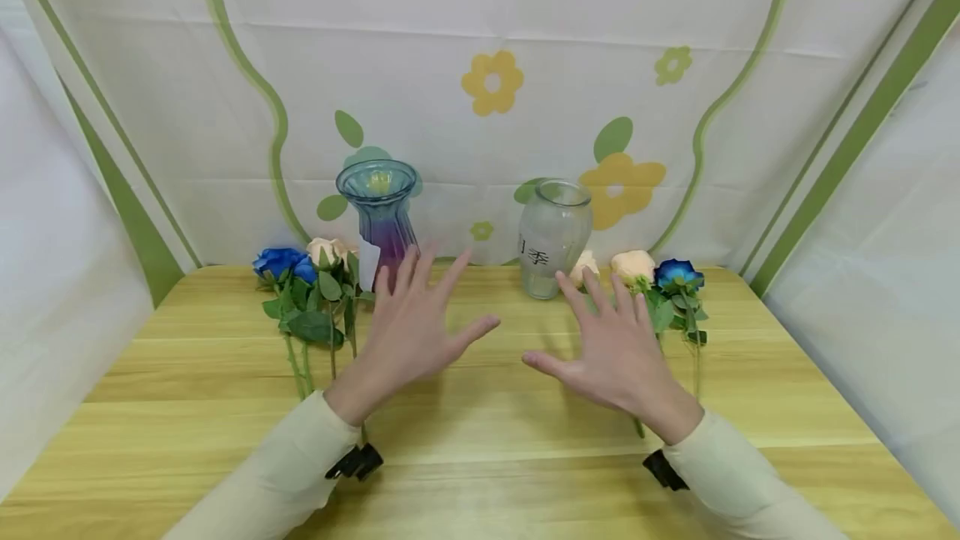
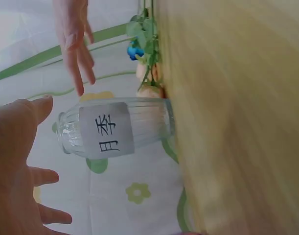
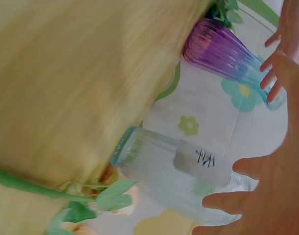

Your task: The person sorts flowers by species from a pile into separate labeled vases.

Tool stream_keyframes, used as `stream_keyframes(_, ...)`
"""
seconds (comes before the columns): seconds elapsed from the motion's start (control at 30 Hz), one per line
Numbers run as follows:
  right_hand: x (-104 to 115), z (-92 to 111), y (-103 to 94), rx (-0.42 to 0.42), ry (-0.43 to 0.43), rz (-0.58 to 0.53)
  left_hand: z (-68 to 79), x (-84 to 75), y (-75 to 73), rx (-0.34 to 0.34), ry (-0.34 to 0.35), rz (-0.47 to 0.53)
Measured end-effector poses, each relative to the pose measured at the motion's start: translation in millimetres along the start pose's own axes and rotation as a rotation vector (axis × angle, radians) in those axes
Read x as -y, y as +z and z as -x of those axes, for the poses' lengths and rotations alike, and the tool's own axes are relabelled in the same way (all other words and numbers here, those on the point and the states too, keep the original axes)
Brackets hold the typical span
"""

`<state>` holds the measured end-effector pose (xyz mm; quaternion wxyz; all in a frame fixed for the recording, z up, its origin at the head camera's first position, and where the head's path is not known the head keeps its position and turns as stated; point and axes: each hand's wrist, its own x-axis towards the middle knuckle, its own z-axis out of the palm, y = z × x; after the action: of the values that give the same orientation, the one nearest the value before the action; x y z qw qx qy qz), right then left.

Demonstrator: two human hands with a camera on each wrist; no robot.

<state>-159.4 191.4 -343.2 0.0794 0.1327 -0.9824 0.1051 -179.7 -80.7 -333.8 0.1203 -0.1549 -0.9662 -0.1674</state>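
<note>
My left hand (image 1: pixel 412 323) hovers over the table, fingers spread, in front of a flared glass vase (image 1: pixel 384 219) that fades from blue to purple. The hand overlaps this vase's lower part in the head view. My right hand (image 1: pixel 618 352) is likewise spread, in front of a clear glass vase (image 1: pixel 558 232). Both hands hold nothing. A white label (image 2: pixel 107 128) with black handwritten characters sticks to the clear vase. Beside the purple vase lie blue roses (image 1: pixel 281 263) and cream roses (image 1: pixel 324 251). Right of the clear vase lie a cream rose (image 1: pixel 632 267) and a blue rose (image 1: pixel 678 275).
The wooden table (image 1: pixel 465 473) ends at a white cloth backdrop (image 1: pixel 390 82) printed with flowers and leaves, right behind the vases. White cloth walls stand at both sides. Flower stems (image 1: pixel 332 348) reach toward the front, partly hidden under my forearms.
</note>
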Motion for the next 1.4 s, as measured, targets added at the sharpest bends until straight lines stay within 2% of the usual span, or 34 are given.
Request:
stream_keyframes(0.1, -11, 4, -3.3, -0.039, 0.023, -0.109, -18.4, -11.0, 0.2, -0.011, 0.012, 0.115)
stream_keyframes(0.27, -28, 10, -12.1, -0.099, 0.085, -0.360, -52.7, -28.4, 1.9, -0.050, 0.042, 0.401)
stream_keyframes(0.37, -35, 16, -18.9, -0.091, 0.154, -0.530, -72.5, -38.3, 4.1, -0.057, 0.043, 0.563)
stream_keyframes(0.5, -43, 21, -24.2, -0.052, 0.236, -0.767, -93.5, -51.4, 10.9, -0.055, 0.001, 0.709)
stream_keyframes(0.73, -63, 23, -22.3, -0.026, 0.313, -1.122, -120.3, -72.5, 23.9, -0.088, -0.059, 0.814)
stream_keyframes(0.93, -82, 24, -14.6, -0.055, 0.364, -1.461, -135.8, -84.0, 31.2, -0.090, -0.133, 0.853)
stream_keyframes(1.03, -92, 24, -10.0, -0.095, 0.409, -1.614, -140.6, -86.7, 34.2, -0.100, -0.154, 0.844)
stream_keyframes(1.1, -100, 23, -8.7, -0.117, 0.441, -1.660, -143.5, -87.7, 36.5, -0.107, -0.169, 0.841)
stream_keyframes(1.2, -114, 21, -7.7, -0.138, 0.470, -1.664, -146.3, -88.2, 38.5, -0.108, -0.195, 0.841)
stream_keyframes(1.4, -131, 22, -6.2, -0.114, 0.548, -1.489, -149.0, -87.9, 42.0, -0.102, -0.213, 0.857)
